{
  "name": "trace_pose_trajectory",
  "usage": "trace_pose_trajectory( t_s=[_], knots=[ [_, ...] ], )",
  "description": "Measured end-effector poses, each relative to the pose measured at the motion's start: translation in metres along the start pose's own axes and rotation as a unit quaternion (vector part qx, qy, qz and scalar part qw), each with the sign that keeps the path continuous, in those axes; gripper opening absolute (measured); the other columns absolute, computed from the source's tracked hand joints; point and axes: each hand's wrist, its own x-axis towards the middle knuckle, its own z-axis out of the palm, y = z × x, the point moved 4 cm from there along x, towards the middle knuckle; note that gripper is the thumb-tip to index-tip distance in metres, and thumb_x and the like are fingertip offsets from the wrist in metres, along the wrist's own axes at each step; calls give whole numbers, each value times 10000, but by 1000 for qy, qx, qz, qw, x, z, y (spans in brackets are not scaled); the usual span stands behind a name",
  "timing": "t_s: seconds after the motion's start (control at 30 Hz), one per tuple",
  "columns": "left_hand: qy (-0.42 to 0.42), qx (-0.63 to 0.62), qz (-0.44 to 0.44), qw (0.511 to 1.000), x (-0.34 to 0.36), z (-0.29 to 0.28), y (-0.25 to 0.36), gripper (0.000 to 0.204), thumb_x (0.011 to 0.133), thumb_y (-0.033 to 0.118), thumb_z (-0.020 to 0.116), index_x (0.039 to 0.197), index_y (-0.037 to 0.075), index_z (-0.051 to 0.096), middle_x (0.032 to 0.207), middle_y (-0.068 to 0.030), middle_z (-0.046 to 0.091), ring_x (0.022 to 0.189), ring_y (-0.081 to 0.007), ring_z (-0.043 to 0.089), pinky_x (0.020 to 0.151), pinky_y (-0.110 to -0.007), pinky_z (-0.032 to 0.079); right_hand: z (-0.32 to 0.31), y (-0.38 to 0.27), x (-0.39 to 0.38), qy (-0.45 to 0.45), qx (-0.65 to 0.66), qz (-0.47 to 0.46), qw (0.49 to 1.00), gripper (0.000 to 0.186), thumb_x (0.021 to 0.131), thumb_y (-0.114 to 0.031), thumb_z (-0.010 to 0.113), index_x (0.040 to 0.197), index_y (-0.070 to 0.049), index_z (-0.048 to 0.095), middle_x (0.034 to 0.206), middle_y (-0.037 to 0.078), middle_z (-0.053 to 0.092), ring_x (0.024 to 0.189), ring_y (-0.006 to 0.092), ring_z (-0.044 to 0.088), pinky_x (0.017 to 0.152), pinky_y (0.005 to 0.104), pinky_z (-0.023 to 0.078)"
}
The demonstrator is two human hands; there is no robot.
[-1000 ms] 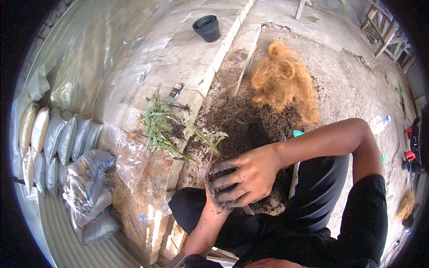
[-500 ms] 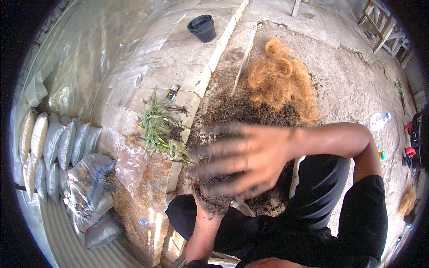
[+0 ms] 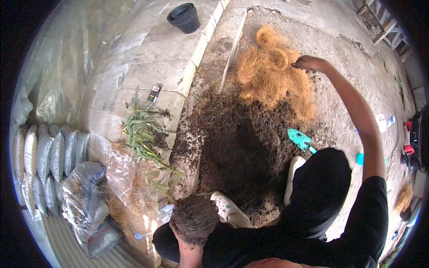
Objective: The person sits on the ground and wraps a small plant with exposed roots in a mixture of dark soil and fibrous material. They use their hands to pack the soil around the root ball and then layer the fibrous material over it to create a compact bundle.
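Observation:
A round clump of dark soil and roots (image 3: pixel 195 219) rests on my left hand (image 3: pixel 184 241), low at the front. Its fingers are mostly hidden behind the clump. Thin green leaves (image 3: pixel 157 184) stick out from the clump's far left side. My right arm stretches far forward. At its end, my right hand (image 3: pixel 309 64), dirty with soil, has its fingers drawn together at the right edge of a heap of orange-brown coconut fibre (image 3: pixel 272 67). Loose dark soil (image 3: pixel 243 152) spreads over the ground between my feet and the fibre.
A turquoise trowel (image 3: pixel 298 139) lies by my right knee. Leafy cut plants (image 3: pixel 142 129) and a small black device (image 3: pixel 154 93) are on the slab at left. Black pots (image 3: pixel 184 18) stand farther off. Filled bags (image 3: pixel 57 152) line the left; a bottle (image 3: pixel 384 122) lies right.
My right hand has left the soil clump and reached out to the coconut fibre. My left hand, still with the clump, is lower and nearer to me. The trowel has come into sight.

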Motion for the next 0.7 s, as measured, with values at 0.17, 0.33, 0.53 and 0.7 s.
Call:
trace_pose_trajectory(
  t_s=[0.17,0.33,0.53,0.7],
  knots=[
    [-42,-190,-175,965,-13,21,-27,345,806,232,598,1103,60,564,1011,-97,634,941,-229,602,870,-393,468,52,83,100,166,160,100,968,841,764,-627,568,1319,-15,413,1083,208,601,888,312,637,720,449,514],
    [-62,254,-12,965,19,15,-13,252,725,310,618,860,101,582,842,-95,588,836,-295,561,786,-430,425,68,94,174,289,71,76,952,850,742,-606,599,1343,-45,382,1103,225,603,953,299,630,778,404,500],
    [-166,231,-106,953,9,18,-34,288,737,355,651,898,117,636,950,-62,627,971,-273,559,833,-425,447,80,83,183,355,113,152,915,543,754,-496,611,1168,-147,576,1031,161,650,975,352,606,829,418,482],
    [-133,225,-109,959,11,8,-26,298,761,340,634,959,116,628,973,-61,624,975,-263,561,880,-412,431,52,94,156,366,160,100,911,363,807,-399,605,1017,-107,646,864,103,661,862,214,638,733,371,506]
  ],
)
